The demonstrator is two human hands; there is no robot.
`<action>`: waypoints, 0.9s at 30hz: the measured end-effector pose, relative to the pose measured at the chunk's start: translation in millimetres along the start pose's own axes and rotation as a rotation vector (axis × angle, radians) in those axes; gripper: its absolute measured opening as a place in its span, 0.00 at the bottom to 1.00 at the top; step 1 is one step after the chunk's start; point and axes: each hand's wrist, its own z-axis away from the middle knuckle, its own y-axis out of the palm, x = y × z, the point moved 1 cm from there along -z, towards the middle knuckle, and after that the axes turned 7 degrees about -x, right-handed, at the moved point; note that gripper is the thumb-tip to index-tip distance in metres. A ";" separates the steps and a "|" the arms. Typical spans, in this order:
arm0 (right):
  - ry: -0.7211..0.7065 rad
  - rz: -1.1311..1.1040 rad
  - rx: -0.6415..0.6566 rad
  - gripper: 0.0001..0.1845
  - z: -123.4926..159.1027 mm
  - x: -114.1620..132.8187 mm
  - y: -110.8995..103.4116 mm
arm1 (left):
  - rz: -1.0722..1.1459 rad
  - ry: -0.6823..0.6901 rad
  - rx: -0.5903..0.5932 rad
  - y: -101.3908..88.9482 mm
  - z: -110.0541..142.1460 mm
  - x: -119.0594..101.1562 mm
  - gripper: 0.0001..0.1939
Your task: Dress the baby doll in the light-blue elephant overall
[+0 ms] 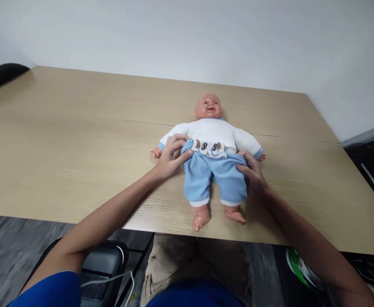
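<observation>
A baby doll (211, 128) lies on its back on the table, head away from me and bare feet toward me. It wears a white top with blue cuffs and light blue trousers (198, 177) with white hems. Across its belly, the trousers' upper edge carries an embroidered face with two eyes (211, 148). My left hand (171, 158) pinches the trousers at the waist on the left, thumb in front. On the opposite side my right hand (251, 171) grips the waist, its fingertips partly hidden by the cloth.
The wooden table (78, 149) reaches back to a pale wall. A black chair back (4, 74) shows at the far left. Below the front edge are a black seat (102, 266) with a white cable and a green and white object (298, 266). Something dark stands beyond the right edge.
</observation>
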 end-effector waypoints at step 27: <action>0.149 -0.302 -0.031 0.17 -59.9 -10.3 4.1 | 0.127 -0.261 0.039 23.3 -31.1 18.7 0.42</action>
